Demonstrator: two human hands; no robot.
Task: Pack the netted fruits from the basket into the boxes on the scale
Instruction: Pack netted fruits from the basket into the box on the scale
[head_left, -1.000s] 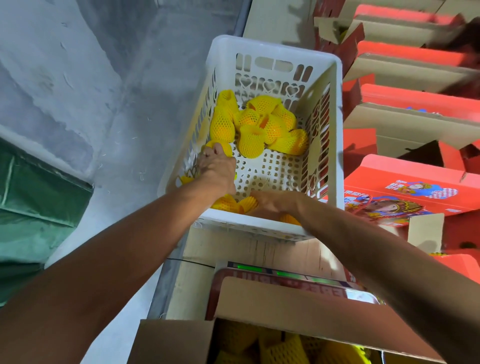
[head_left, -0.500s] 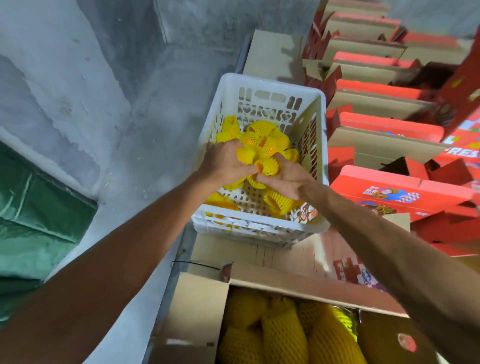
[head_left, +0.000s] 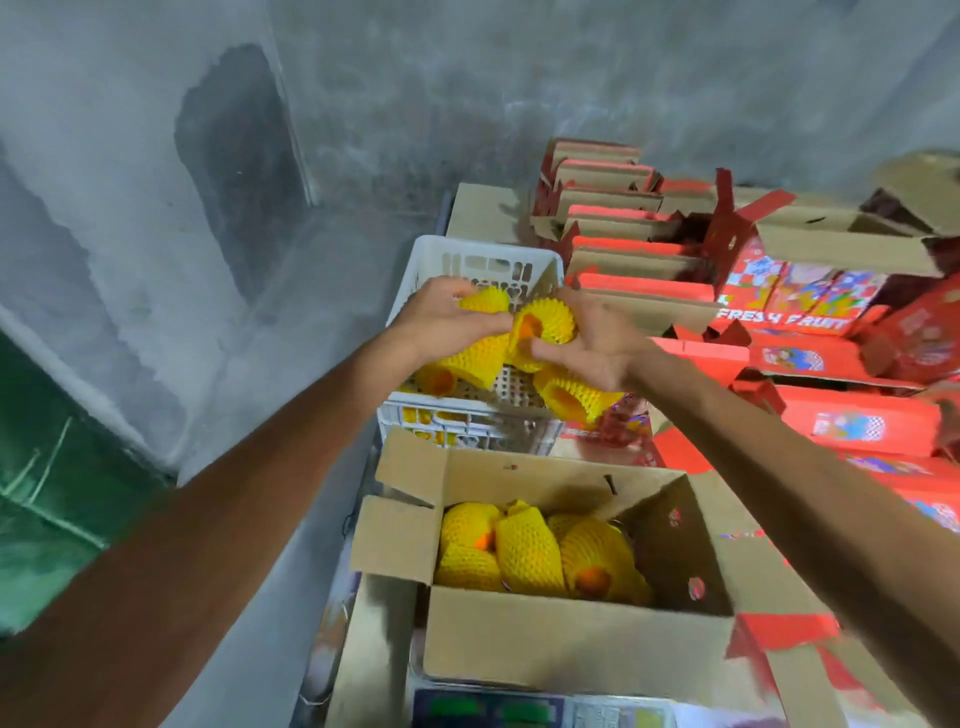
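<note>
Both hands are lifted above the white plastic basket (head_left: 470, 260), each carrying orange fruits in yellow foam netting. My left hand (head_left: 441, 319) grips netted fruits (head_left: 475, 361), with one more showing at its fingertips. My right hand (head_left: 597, 345) holds a netted fruit (head_left: 545, 325) against the left hand's bunch, and another netted fruit (head_left: 574, 397) hangs under its palm. Nearer to me stands an open cardboard box (head_left: 571, 644) holding several netted fruits (head_left: 524, 553). It sits on the scale (head_left: 488, 712), whose display shows at the bottom edge.
Stacks of red and brown fruit cartons (head_left: 769, 312) fill the right side, close to my right forearm. A grey concrete wall and floor (head_left: 208, 234) lie to the left, with a green tarp (head_left: 47, 478) at the far left edge.
Both hands rose out of the basket with netted fruits and came toward me. The view tilted, so the open box on the scale now shows fully.
</note>
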